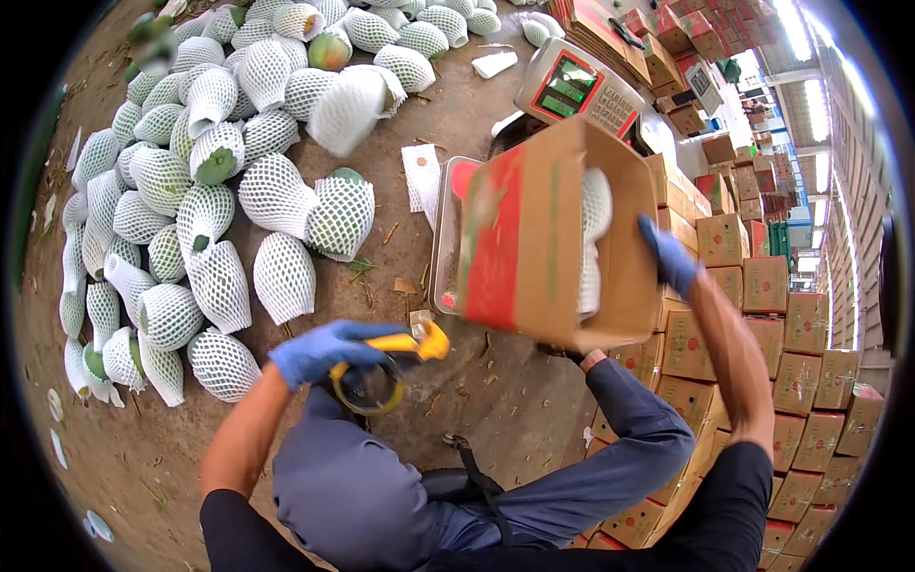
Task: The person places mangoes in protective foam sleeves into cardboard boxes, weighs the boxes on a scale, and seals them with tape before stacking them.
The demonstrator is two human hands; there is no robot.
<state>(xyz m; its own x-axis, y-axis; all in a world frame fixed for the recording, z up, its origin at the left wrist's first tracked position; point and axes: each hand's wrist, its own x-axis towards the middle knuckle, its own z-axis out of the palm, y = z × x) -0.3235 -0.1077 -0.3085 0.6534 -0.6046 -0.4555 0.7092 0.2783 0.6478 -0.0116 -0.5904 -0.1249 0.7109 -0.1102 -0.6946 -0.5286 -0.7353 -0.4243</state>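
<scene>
My left hand (318, 352), in a blue glove, grips a yellow tape dispenser (432, 342) with a roll of tape in it, above my knee. In front of me a cardboard carton (547, 229) with a red band is tipped, its open side facing right. White foam-netted fruit (595, 214) shows inside; the rest of its contents are hidden. My right hand (668, 257), also blue-gloved, holds the carton at its right edge, where motion blurs the fingers. Partly beneath the carton is a shallow tray-like platform (437, 286). Behind it stands a digital scale display (580, 89) with lit green digits.
Green fruits in white foam nets (168, 179) cover the floor at left. Loose foam sleeves (422, 179) lie near the platform. Stacked printed cartons (715, 329) line my right side, and flattened cardboard (600, 36) lies beyond the scale. A strap (477, 465) hangs between my legs.
</scene>
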